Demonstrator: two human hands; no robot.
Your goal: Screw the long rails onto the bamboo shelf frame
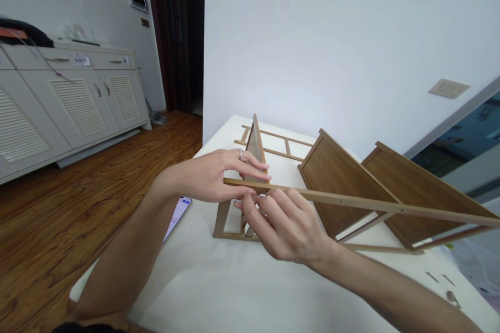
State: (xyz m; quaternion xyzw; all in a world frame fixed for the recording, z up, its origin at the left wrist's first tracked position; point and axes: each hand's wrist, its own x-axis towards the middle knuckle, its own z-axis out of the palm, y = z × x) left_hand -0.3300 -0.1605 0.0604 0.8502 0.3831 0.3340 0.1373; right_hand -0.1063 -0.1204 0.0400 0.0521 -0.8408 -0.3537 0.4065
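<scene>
A wooden shelf frame lies on its side on the white table, with a long narrow rail [347, 201] along its near upper side. My left hand [213, 174], with a ring on one finger, grips the rail's left end. Its fingers reach over to the leftmost upright panel [254, 143], and the thumb lies along the rail's near side. My right hand [287, 223] is closed in a pinch against the rail just beside the left thumb. Whatever sits between those fingertips is hidden. Two wider brown panels, the middle one [339, 182] and the right one [425, 192], stand tilted between the rails.
A ladder-like wooden frame [287, 146] lies behind on the white table [219, 281]. A phone [177, 217] is by my left forearm. Several small screws [452, 299] lie at the right. A white cabinet [74, 99] stands across the wooden floor at left.
</scene>
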